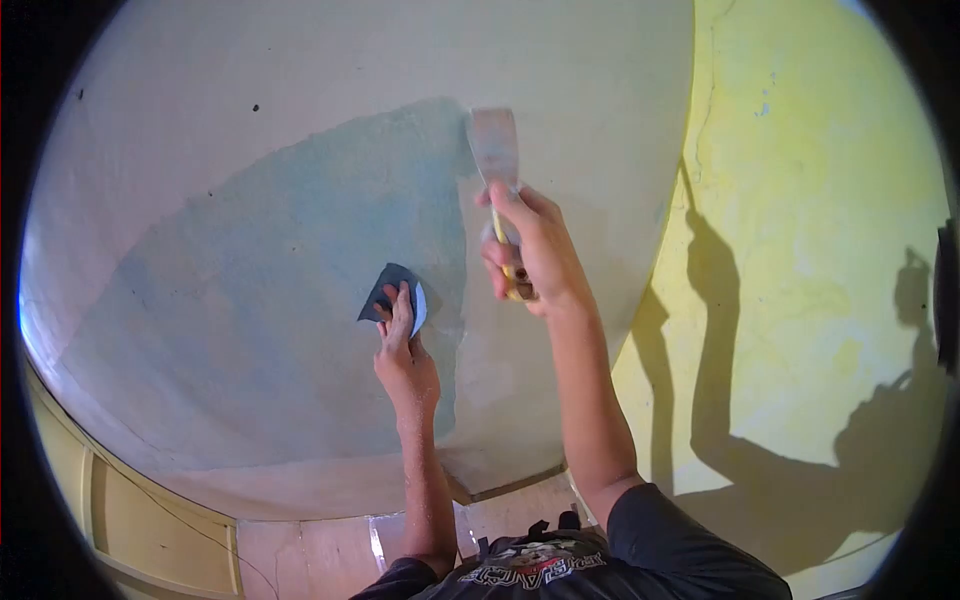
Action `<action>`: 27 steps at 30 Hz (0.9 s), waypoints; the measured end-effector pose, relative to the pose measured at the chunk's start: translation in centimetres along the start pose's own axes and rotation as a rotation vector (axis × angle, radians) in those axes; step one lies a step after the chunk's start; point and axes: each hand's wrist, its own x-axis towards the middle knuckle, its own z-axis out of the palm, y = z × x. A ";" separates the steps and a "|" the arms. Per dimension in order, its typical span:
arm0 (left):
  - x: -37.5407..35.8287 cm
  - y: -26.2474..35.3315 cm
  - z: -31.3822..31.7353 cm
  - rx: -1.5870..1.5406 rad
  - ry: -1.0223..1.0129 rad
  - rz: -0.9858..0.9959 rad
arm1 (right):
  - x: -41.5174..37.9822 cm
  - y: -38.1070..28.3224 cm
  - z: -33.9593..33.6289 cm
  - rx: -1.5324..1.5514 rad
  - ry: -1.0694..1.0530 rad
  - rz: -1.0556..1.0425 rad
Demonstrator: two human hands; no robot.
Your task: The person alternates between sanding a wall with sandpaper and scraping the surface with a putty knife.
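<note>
- Against the wall, your left hand presses a dark sheet of sandpaper flat with extended fingers, on the blue-green patch near its right edge.
- Up and to the right, your right hand is wrapped tight around the yellow handle of a putty knife, blade pointing upward and lying on the pale filler just beside the patch's top corner.
- On the yellow wall at the right, your arm and tool cast a shadow.
</note>
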 end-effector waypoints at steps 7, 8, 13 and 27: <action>0.1 0.0 0.3 -0.020 0.005 0.001 | 0.1 -0.1 0.2 -0.020 -0.006 -0.032; 0.2 -0.2 0.4 -0.022 0.004 0.004 | 0.0 -0.1 0.4 -0.017 0.000 -0.027; -0.1 0.0 0.1 -0.013 0.001 -0.001 | 0.0 -0.7 0.5 -0.009 -0.024 -0.002; 0.0 -0.6 0.2 0.022 0.026 0.023 | 0.1 -0.7 -0.5 -0.039 -0.100 0.022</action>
